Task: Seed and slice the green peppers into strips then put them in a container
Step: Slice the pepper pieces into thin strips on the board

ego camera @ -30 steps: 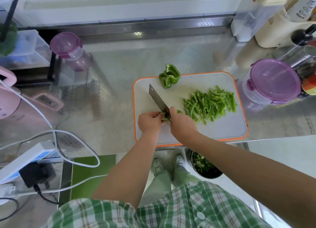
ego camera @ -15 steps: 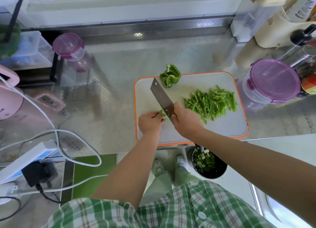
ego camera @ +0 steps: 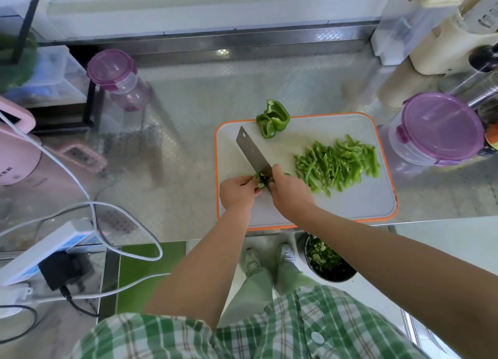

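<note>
Fingers of left hand point(ego camera: 237, 193) pinch pepper piece point(ego camera: 259, 181); right hand point(ego camera: 289, 194) grips cleaver point(ego camera: 253, 152).

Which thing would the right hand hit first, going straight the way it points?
Probably the pepper piece the left hand holds, just ahead of the right hand gripping the knife; depth unclear.

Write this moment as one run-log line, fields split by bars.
step: slicing | left hand: holds pepper piece | right hand: grips knife | strips: piled on board | container: lid on
</note>
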`<state>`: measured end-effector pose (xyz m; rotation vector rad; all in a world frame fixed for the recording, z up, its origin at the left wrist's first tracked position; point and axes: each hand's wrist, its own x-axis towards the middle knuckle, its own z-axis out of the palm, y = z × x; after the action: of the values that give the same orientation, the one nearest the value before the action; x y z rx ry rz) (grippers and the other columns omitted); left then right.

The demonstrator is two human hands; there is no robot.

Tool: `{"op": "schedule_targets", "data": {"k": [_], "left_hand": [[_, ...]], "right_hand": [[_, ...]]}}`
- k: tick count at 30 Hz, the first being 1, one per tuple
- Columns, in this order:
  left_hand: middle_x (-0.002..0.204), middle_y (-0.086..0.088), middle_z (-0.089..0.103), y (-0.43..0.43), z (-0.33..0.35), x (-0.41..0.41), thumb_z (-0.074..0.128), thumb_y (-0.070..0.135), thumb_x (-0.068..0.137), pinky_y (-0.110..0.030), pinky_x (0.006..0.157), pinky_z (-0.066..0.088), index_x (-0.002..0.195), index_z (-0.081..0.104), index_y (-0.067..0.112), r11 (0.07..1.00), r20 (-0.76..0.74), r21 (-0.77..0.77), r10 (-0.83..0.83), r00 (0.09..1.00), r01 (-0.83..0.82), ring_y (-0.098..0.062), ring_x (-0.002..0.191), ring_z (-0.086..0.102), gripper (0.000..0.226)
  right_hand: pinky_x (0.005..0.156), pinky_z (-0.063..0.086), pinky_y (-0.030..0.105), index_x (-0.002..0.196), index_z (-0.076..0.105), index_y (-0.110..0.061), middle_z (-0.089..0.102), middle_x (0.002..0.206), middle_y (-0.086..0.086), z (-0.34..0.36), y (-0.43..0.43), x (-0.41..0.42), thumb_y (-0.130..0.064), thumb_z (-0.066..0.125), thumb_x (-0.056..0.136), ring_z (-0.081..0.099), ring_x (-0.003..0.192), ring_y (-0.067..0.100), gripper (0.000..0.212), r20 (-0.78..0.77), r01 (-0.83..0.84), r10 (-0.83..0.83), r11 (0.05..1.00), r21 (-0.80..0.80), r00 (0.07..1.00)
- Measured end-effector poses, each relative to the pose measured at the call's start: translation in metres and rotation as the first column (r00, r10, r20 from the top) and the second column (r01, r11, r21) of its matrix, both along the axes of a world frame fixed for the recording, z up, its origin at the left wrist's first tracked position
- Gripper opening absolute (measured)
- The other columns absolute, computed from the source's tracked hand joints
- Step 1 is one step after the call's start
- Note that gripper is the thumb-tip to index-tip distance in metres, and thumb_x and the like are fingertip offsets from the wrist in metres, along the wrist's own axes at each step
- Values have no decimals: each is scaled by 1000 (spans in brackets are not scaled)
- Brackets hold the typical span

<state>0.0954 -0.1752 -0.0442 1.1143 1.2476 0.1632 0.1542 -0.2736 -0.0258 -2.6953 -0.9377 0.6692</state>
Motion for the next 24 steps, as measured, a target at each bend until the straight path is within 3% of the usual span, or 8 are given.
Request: {"op": "schedule_targets", "data": {"k": [3, 7, 10, 14, 17, 21, 24], "left_hand": [[79, -10, 66, -1, 3, -1, 65, -12, 85, -23, 68, 60, 103, 68, -11, 999, 24, -23, 42, 999, -41, -20, 68, 65, 19], [84, -16, 67, -2, 4, 1, 68, -10, 83, -28, 72, 60, 98, 67, -13, 995, 21, -47, 93, 995, -92, -26, 72, 67, 15], [79, -15, 66, -2, 4, 1, 68, -11, 82, -36, 78, 60, 82, 66, -7, 996, 7, -28, 86, 996, -85, -31, 77, 68, 4], [77, -14, 66, -2, 5, 1, 69, -12, 80, -40, 82, 59, 70, 63, 1, 997, -3, -11, 79, 997, -79, -33, 82, 68, 18], [76, -14, 67, 0, 4, 1, 69, -13, 79, -41, 82, 59, 72, 66, -1, 996, -10, 1, 84, 996, -84, -35, 82, 69, 15], [61, -8, 67, 2, 2, 2, 69, -12, 79, -41, 80, 59, 65, 66, 3, 997, -23, -5, 75, 997, -75, -28, 66, 68, 21], [64, -9, 67, 2, 0, 0, 69, -11, 80, -40, 80, 59, 72, 69, -1, 998, -14, -9, 66, 998, -66, -25, 67, 67, 14]], "right_hand": [[48, 31, 31, 108, 35, -7, 49, 72, 9, 1, -3, 5, -18, 39, 99, 48, 60, 30, 15, -18, 58, -57, 994, 97, 998], [43, 26, 30, 101, 35, -9, 49, 67, 9, 13, -7, 11, -16, 43, 97, 45, 53, 28, 12, -46, 20, -12, 983, 184, 999], [46, 30, 32, 94, 28, -15, 46, 66, 6, 17, -8, 7, -20, 44, 97, 47, 57, 30, 17, -69, -28, 39, 989, 147, 997], [45, 25, 32, 94, 25, -14, 36, 66, 0, 17, -4, -1, -18, 42, 98, 40, 56, 25, 17, -37, -50, 54, 996, 80, 998], [43, 23, 31, 98, 28, -14, 41, 68, 2, 15, 3, -3, -10, 41, 96, 43, 57, 25, 14, 24, -73, 73, 997, -2, 997], [42, 21, 29, 108, 33, -11, 38, 65, 0, 6, 13, -7, -4, 42, 92, 37, 51, 19, 20, 40, -60, 63, 996, -68, 997], [48, 29, 33, 110, 33, -10, 44, 71, 3, 2, 14, -6, -10, 41, 96, 43, 57, 27, 16, 36, -38, 40, 998, -44, 999]]}}
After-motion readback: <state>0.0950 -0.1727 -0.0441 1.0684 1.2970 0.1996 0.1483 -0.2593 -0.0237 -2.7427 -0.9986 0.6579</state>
